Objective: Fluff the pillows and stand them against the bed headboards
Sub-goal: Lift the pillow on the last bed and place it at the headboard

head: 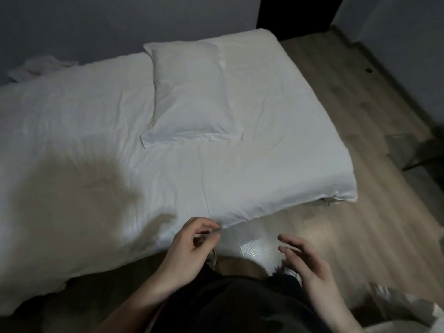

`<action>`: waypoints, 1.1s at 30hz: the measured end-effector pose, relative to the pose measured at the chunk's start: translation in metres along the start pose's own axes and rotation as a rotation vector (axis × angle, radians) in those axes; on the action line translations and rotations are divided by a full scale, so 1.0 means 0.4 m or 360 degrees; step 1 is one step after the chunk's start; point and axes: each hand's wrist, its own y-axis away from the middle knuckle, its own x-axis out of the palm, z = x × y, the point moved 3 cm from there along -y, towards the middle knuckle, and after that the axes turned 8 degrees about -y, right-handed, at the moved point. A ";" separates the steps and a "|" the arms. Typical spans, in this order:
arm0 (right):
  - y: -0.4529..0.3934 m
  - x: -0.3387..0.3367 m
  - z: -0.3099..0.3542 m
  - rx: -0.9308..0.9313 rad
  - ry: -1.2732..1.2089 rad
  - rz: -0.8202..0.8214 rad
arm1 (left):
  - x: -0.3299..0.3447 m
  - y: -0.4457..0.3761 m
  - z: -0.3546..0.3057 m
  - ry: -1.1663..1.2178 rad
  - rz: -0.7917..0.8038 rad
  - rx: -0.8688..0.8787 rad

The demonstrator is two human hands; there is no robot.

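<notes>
Neither hand holds anything: the left hand (192, 246) hovers at the near edge of the bed with its fingers loosely curled, thumb and fingertips close but nothing pinched between them, and the right hand (305, 263) hangs over the wooden floor (336, 236) with its fingers spread and slack. Both are a little blurred, so whether the left fingertips brush the sheet I cannot tell. Just beyond them lies the bed (264, 176), covered in a crumpled white sheet, with a soft shadow falling across its near left part. Farther up, well apart from both hands, the pillow (189, 94) lies flat on the sheet, its far end near the grey wall (120, 25) and its open flap end toward the person. It looks limp and creased, not plumped, and it is not standing. Off in the far left corner some pale crumpled cloth (40, 66) rests on the bed by the wall; what it is I cannot make out. No headboard shows clearly, only the wall and a dark upright panel (295, 13) at the far right. To my eye the work on this pillow has not begun. What comes next calls for a long lean across the mattress, both hands taking the pillow by its sides to shake and plump it, then propping it on edge at the head end.
</notes>
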 end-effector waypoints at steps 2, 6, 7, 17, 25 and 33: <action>-0.027 -0.078 0.002 -0.0038 0.0011 -0.0017 | 0.066 -0.023 -0.035 0.0005 -0.0007 -0.0017; -0.089 -0.268 0.007 -0.0080 0.0003 0.0041 | 0.243 -0.051 -0.124 -0.0021 -0.0015 -0.0035; -0.103 -0.318 0.010 -0.0076 0.0011 0.0063 | 0.292 -0.054 -0.143 -0.0013 -0.0020 -0.0050; -0.280 -0.686 0.118 -0.0106 0.0144 0.0312 | 0.647 -0.047 -0.350 0.0160 -0.0269 -0.0256; -0.498 -0.782 0.236 -0.0095 0.0168 0.0447 | 0.723 -0.229 -0.441 0.0133 -0.0328 -0.0259; -0.676 -0.884 0.367 -0.0106 0.0138 0.0205 | 0.763 -0.531 -0.571 0.0231 -0.0354 -0.0166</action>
